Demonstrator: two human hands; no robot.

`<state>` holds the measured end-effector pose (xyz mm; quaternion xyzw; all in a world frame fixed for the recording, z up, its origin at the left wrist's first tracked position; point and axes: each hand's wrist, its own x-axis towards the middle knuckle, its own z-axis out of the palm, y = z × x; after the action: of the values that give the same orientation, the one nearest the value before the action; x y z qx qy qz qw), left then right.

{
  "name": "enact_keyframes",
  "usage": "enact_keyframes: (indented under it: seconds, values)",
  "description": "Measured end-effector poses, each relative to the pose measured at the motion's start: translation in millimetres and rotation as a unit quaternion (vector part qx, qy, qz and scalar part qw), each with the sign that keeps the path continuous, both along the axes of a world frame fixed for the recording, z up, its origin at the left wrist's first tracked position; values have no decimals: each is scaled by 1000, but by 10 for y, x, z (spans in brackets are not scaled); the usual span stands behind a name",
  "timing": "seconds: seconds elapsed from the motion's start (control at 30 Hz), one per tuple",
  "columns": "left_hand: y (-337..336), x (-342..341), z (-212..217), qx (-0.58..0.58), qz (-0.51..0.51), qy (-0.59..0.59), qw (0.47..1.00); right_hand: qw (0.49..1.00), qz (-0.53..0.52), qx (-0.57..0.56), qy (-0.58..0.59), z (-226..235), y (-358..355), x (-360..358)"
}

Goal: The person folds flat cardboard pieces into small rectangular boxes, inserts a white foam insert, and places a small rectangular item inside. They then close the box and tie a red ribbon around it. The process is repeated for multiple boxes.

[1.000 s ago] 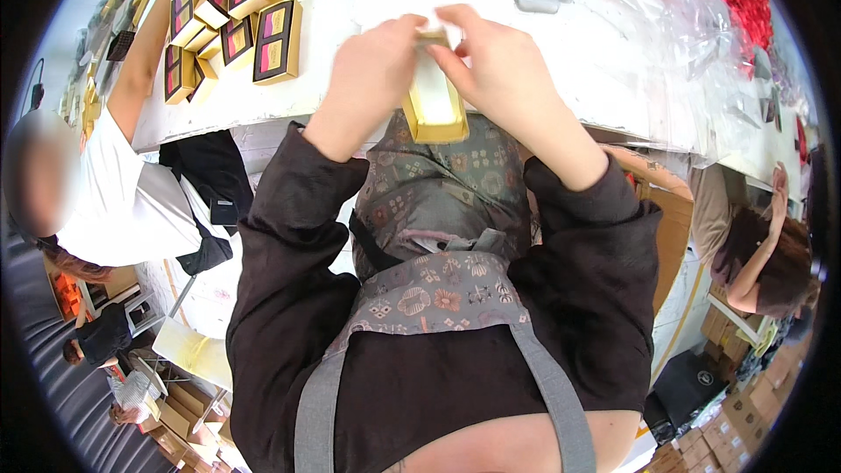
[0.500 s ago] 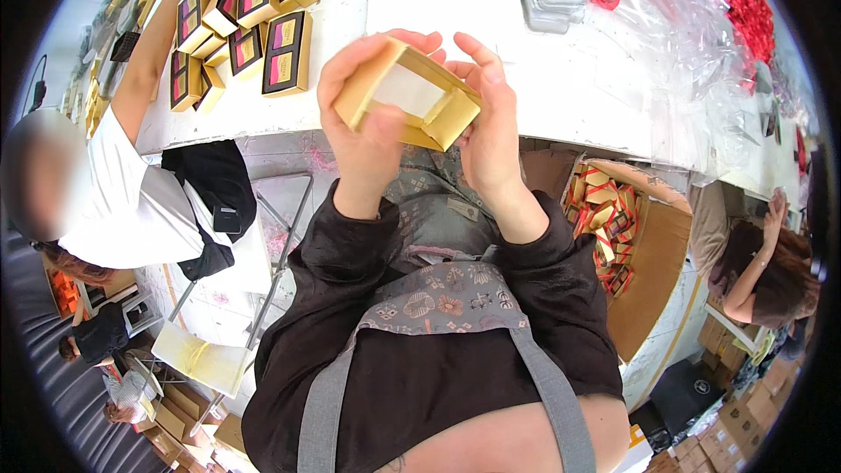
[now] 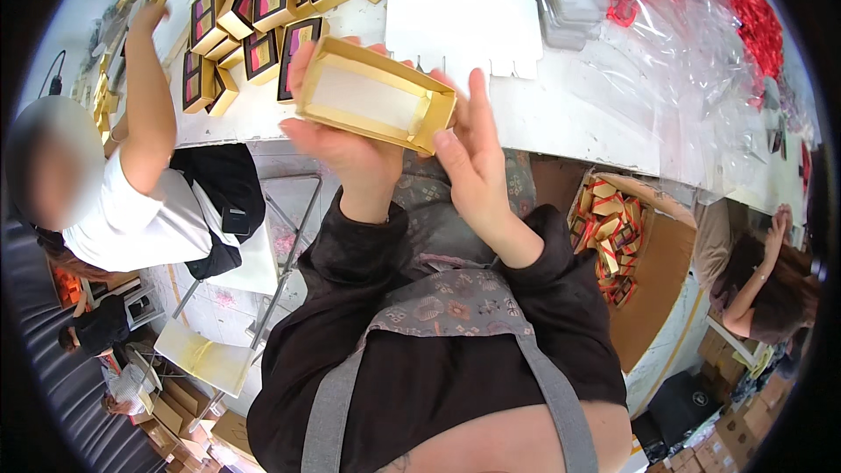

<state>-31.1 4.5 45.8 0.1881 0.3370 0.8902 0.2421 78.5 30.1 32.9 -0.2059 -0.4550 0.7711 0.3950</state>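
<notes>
- The white bench is spread wide across the top of the view; its left end is crowded with finished gold boxes with dark red windows, which suggests much of the work is already done.
- Crumpled clear film and red ribbon are heaped toward the right end, apparently still unused.
- A brown carton below the near edge is seen partly filled with red and gold pieces.
- Flat white blanks are laid at the far middle, not yet folded.
- A shallow gold tray is held up above the near edge, folded into shape but empty, with no insert or lid seen.
- The left hand is wrapped under the tray, its fingers curled up round the long side.
- The right hand is held mostly open, thumb pressed to the tray's right end.
</notes>
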Motion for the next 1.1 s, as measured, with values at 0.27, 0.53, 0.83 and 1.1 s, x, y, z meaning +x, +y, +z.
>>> enact_keyframes:
  seconds: [0.27,0.53,0.83,1.1]
  values:
    - [-164,-1,47,128,-94,-191,969,889,-67,421,-166,-84,67,135]
    - [-239,74,35,-47,-136,-19,989,917,3,316,-242,106,87,207]
    - [-510,-2047,865,-158,204,305,917,739,-119,518,-413,38,786,307]
    - [-43,-745,-265,-339,-86,389,852,679,-185,419,-575,-262,1401,130]
